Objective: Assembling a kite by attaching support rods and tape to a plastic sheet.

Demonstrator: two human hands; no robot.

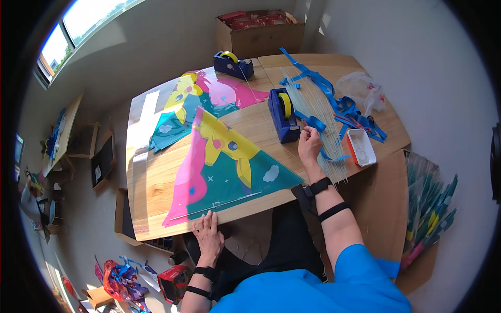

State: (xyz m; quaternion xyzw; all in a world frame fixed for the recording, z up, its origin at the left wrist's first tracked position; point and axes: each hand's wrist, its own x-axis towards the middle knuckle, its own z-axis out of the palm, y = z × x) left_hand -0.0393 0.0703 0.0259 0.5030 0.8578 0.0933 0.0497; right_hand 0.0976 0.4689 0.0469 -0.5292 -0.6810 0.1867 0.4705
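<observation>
A triangular kite sheet (224, 167) in pink, yellow and teal, printed with a yellow cartoon figure, lies on the wooden table in front of me. Along its near edge runs a thin pale rod. My left hand (209, 235) rests at that edge, fingers stretched out and holding nothing. Off the sheet's right side, my right hand (309, 143) is closed in a pinch by the blue tape dispenser (284, 116) with its yellow roll. A small red thing and a loop of blue ribbon (315, 123) show at its fingertips; what they grip is unclear.
Another kite sheet (193, 99) lies behind, beside a second tape dispenser (233, 65). To the right are thin rods (321, 104), blue ribbons (342, 104), a clear plastic bag (362, 88) and a red-and-white tray (361, 147). A carton of folded sheets (428, 214) stands beside the table.
</observation>
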